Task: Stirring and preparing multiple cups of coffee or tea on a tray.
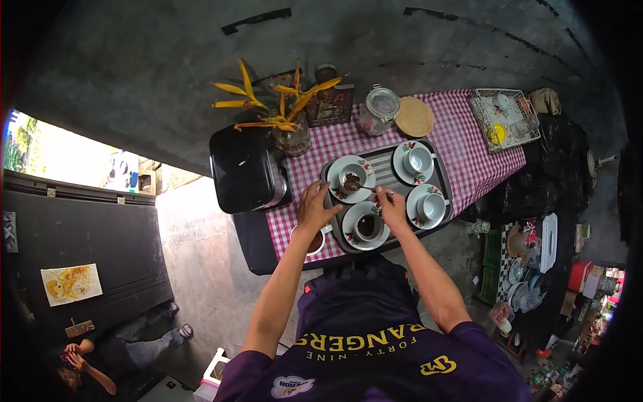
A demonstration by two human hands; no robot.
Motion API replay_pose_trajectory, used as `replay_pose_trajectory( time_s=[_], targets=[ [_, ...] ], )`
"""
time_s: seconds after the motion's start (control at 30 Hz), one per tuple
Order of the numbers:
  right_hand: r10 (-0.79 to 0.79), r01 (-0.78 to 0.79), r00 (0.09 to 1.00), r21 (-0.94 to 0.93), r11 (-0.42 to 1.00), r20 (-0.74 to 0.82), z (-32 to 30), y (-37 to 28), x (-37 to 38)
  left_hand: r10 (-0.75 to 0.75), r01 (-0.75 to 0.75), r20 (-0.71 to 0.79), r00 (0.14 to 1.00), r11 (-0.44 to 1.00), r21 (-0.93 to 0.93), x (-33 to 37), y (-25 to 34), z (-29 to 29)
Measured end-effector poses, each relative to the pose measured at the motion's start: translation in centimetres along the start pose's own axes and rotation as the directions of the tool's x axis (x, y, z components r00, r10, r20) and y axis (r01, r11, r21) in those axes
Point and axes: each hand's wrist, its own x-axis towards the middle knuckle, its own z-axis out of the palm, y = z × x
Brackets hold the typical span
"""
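Note:
My right hand (392, 206) is closed on a small spoon (368, 191), whose tip reaches toward a white cup (351, 171) with brown powder in it. That cup stands on a saucer with a red and green pattern, at the far left of a dark tray (384, 159). Fingers apart, my left hand (315, 209) rests at the tray's left edge. Nearest me on the tray is a second cup (368, 227) with dark brown contents. Two white cups, one far right (418, 159) and one near right (429, 206), sit on matching saucers. Partly behind my left forearm is a brown-filled cup (317, 243).
A checkered cloth (450, 124) covers the table. Beyond the tray stand a glass jar (380, 110), a round wooden lid (415, 117) and a vase of yellow leaves (292, 139). A black appliance (244, 167) is left, a wire basket (504, 120) right. Another person (127, 355) is lower left.

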Motion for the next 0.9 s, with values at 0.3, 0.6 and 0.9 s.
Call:
replay_pose_trajectory(
  time_s=[0.3,0.6,0.9],
  targets=[
    [0.019,-0.02,0.999,0.023,1.0,0.039,-0.9,1.3,3.0,-0.045,0.04,0.076,0.996,0.997,0.06,4.4,1.8,2.5],
    [-0.049,0.051,0.997,-0.038,0.998,0.054,-1.3,2.5,5.1,-0.166,0.156,0.135,0.977,0.984,0.084,5.9,2.7,3.2],
    [-0.228,0.242,0.97,-0.265,0.933,0.082,-1.7,1.3,5.7,-0.191,0.182,0.145,0.971,0.98,0.075,6.3,2.8,3.0]
  ],
)
